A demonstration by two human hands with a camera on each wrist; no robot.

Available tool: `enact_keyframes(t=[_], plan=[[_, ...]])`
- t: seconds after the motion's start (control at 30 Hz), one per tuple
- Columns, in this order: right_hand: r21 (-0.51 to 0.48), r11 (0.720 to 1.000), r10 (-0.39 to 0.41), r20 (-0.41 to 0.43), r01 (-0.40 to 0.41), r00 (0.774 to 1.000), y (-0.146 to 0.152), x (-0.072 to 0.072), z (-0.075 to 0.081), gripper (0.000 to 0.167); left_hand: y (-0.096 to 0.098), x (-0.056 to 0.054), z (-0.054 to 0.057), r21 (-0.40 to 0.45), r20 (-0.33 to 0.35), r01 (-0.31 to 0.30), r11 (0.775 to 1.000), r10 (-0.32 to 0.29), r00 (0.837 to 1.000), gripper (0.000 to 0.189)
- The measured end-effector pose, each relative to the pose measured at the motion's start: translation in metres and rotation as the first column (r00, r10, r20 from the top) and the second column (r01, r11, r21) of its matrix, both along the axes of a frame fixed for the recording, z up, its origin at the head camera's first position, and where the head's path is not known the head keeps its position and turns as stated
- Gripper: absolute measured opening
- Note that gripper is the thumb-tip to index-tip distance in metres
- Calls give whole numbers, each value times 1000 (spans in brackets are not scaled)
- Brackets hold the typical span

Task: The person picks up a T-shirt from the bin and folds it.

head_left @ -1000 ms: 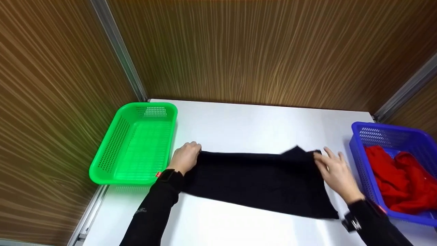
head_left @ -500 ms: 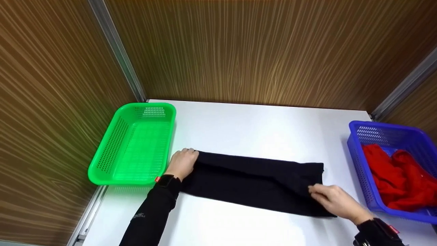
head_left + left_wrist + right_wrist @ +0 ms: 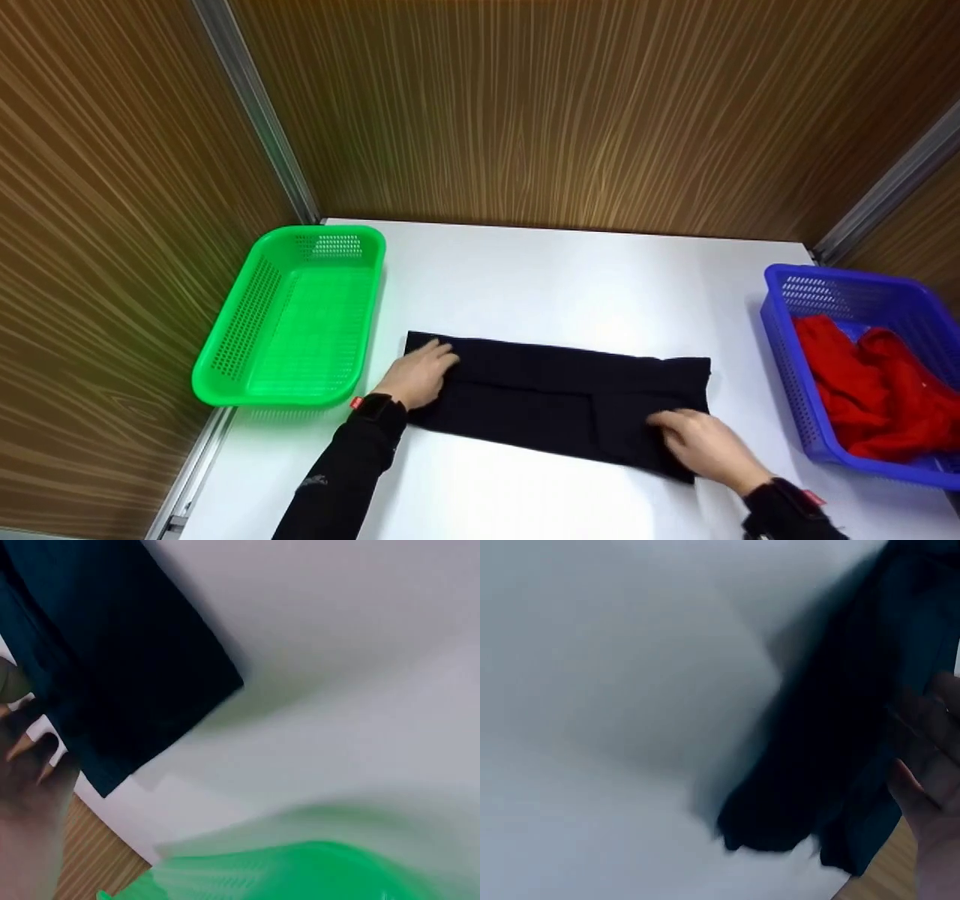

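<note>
A black cloth garment [image 3: 525, 409] lies folded into a long strip across the white table; its exact kind cannot be told. Over its left end, my left hand [image 3: 416, 376] rests with loosely extended fingers. My right hand [image 3: 709, 448] touches the right part of the cloth from the near side, its fingers slightly bent and not pinching. In the left wrist view, the left hand [image 3: 34, 799] appears at the edge beside the dark cloth [image 3: 127, 652]. The right wrist view is blurred, with the right hand [image 3: 930, 795] next to the cloth's end [image 3: 802, 787].
A green perforated basket [image 3: 367, 315] stands left of the cloth. At the right is a blue basket [image 3: 784, 360] with red cloth [image 3: 885, 397] inside. Wood-patterned panels [image 3: 517, 112] enclose the white table [image 3: 570, 292] at the back and sides.
The cloth's far edge has been folded toward the near side, making the strip narrower. My right hand came nearer, let go, and shifted left. The left hand slid slightly inward and its grip loosened.
</note>
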State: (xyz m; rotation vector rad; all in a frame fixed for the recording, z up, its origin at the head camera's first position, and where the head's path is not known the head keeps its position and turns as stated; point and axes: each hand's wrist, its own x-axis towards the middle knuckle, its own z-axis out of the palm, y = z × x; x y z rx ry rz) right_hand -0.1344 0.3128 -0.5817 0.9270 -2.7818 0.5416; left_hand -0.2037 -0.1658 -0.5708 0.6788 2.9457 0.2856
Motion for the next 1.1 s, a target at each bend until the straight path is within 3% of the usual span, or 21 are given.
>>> enact_keyframes(t=[0.1,0.2,0.3,0.4,0.47,0.57,0.67,0.77,0.87,0.93,1.0,1.1], plan=[[54,997,60,-7,-60,998,-18,0,-4,25,0,3,0,-13,104,-27,1000,28,994,43],[125,991,50,35,-54,998,-29,3,-5,21,-2,6,-1,-39,94,-35,999,38,995,43],[212,976,-66,49,54,997,-35,4,-4,38,-4,9,-3,-74,58,-14,997,18,998,41],[297,942,-174,40,154,984,-42,0,-5,59,-5,11,-4,-104,42,22,994,-18,999,43],[339,915,-236,3,221,972,-47,-5,-8,63,-4,13,-4,-115,51,51,992,-45,998,48],[309,896,-309,-81,318,948,-56,-16,-17,56,-1,15,-5,-112,59,95,989,-89,994,53],[230,899,-363,-82,372,928,-68,-30,-21,57,5,18,-7,-117,67,144,983,-136,988,55],[164,913,-385,45,373,922,-86,-44,-19,59,15,22,-8,-116,94,181,977,-171,981,54],[124,923,-383,232,363,894,-108,-53,-13,57,26,27,-8,-109,129,214,971,-199,971,49],[112,933,-360,314,343,878,-121,-56,-12,63,33,30,-9,-87,140,233,969,-219,966,43],[111,950,-311,329,291,892,-133,-56,-15,72,40,33,-10,-71,133,258,964,-247,960,36],[107,982,-179,285,155,942,-144,-55,-23,70,50,34,-9,-48,123,290,956,-283,951,30]])
